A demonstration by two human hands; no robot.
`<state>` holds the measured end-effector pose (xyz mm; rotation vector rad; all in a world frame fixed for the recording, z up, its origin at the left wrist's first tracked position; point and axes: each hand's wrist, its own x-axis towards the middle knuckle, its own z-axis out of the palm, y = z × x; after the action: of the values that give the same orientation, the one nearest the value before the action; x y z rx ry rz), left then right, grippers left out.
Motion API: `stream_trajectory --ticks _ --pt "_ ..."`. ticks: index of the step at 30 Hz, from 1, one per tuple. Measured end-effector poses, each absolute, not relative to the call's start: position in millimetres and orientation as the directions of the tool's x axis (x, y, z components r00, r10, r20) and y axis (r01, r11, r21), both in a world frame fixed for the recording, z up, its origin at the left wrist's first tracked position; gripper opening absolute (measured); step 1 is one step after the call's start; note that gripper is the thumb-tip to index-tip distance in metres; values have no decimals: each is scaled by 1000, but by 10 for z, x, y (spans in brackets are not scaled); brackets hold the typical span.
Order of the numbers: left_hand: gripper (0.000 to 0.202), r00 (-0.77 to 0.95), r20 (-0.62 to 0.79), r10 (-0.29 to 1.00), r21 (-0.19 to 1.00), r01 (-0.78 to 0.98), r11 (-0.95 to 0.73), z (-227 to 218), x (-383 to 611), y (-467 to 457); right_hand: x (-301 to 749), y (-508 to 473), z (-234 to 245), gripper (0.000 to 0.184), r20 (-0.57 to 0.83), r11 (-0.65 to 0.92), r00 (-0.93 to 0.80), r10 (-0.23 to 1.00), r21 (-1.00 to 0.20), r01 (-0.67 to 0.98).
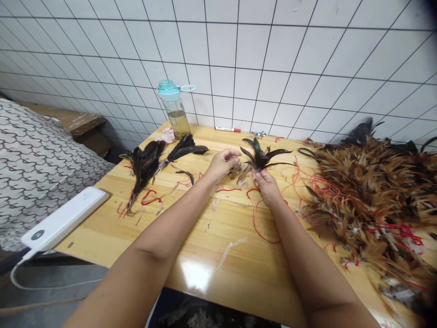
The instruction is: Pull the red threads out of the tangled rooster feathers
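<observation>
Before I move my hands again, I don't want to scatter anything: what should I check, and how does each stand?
1. Grip on dark feather bundle: ok, left hand and right hand both pinch it.
2. Loose red thread near: ok, beside right hand.
3. Thread tied round bundle: cannot tell.
4. Upright water bottle, apart from hands: ok.
5. Safe spot for white power bank: not ok, at table edge.

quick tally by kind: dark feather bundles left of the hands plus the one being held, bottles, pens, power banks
dark feather bundles: 3, counting the held bundle
water bottle: 1
pen: 1
power bank: 1
total: 6
</observation>
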<state>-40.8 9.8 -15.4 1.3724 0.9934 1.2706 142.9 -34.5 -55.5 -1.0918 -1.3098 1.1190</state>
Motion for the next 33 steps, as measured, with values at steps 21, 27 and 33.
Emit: stream_trajectory --ticks 21,27,33 --pt "27 273 310 911 684 601 -413 -257 -568 131 1499 -272 -515 39 -12 100 263 965 -908 -407" --pt "24 128 450 884 603 687 -406 -354 -597 209 1543 -276 -495 33 15 138 381 925 -944 -299" --pt "16 372 597 711 405 625 -667 -300 -422 41 1633 -268 -414 36 157 291 524 837 -939 -184"
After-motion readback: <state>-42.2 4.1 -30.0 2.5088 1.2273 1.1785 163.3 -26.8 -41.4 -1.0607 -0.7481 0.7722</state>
